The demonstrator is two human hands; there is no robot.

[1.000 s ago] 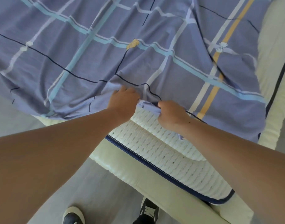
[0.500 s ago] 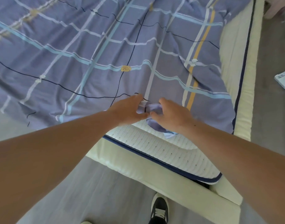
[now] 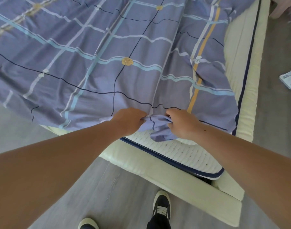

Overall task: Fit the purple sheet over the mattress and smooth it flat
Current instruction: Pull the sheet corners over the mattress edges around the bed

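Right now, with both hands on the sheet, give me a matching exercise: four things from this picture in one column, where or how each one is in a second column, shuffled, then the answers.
Column one
1. left hand
2. mattress
3. yellow rose print
4. white packet

Column two
A. lies on the grey floor, at the right
B. grips the bunched edge of the purple sheet
C. near corner bare, not yet covered
D. printed mid-sheet

Pairs: 1-B, 2-C, 3-D, 4-A
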